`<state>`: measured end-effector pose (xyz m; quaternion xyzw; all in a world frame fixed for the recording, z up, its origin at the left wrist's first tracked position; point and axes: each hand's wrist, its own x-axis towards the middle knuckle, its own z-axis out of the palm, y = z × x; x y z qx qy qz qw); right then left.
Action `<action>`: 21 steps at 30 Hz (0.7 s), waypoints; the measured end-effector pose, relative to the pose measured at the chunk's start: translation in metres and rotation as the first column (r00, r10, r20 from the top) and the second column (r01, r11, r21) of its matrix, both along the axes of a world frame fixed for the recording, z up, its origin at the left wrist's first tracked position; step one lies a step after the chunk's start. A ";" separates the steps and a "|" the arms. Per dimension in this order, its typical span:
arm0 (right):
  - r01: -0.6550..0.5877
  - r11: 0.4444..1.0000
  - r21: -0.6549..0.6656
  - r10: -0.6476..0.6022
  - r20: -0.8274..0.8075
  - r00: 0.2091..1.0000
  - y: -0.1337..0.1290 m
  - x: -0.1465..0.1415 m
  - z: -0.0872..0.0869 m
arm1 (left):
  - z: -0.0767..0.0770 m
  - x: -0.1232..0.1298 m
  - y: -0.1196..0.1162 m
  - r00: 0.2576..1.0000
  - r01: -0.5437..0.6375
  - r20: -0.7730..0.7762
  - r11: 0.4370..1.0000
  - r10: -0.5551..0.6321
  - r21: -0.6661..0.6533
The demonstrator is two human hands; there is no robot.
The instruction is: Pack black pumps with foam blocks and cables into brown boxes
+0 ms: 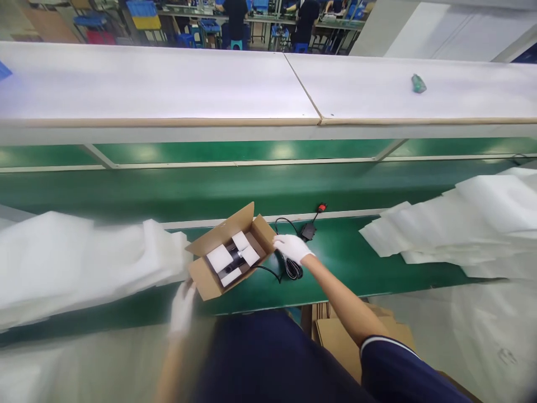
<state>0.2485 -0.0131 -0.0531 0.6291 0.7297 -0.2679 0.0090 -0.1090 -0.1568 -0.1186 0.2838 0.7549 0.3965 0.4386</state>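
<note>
An open cardboard box (229, 228) sits at an angle on the green work surface with its flaps spread. Inside it, white foam blocks (220, 258) surround a black device (235, 258) whose shape is partly hidden. My right hand (292, 248), in a white glove, has its fingers closed at the edge of the right flap. A coiled black cable (292, 270) lies just below that hand, beside a black adapter (308, 231) and a red-tipped plug (321, 207). My left hand (182, 308), gloved and smeared by motion, is at the box's lower left flap.
White foam sheets (62, 263) are piled on the left, and more foam sheets (474, 224) on the right. A raised white shelf (168, 84) runs across the far side, bearing a small green object (418, 83). Flat cardboard (339, 341) lies below the front edge. People work at benches beyond.
</note>
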 end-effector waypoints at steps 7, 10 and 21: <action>0.029 0.970 -0.243 0.067 0.376 0.924 -0.020 0.117 -0.070 | 0.047 0.037 0.000 0.922 0.096 -0.385 0.953 0.024 0.289; -0.061 0.981 -0.184 0.128 0.376 0.918 -0.022 0.121 -0.101 | 0.064 0.072 0.010 0.863 0.314 -0.489 0.895 -0.129 0.318; -0.215 0.965 -0.148 0.238 0.153 0.959 -0.027 0.105 -0.120 | 0.072 0.163 0.016 0.814 0.565 -0.364 0.760 -0.452 0.320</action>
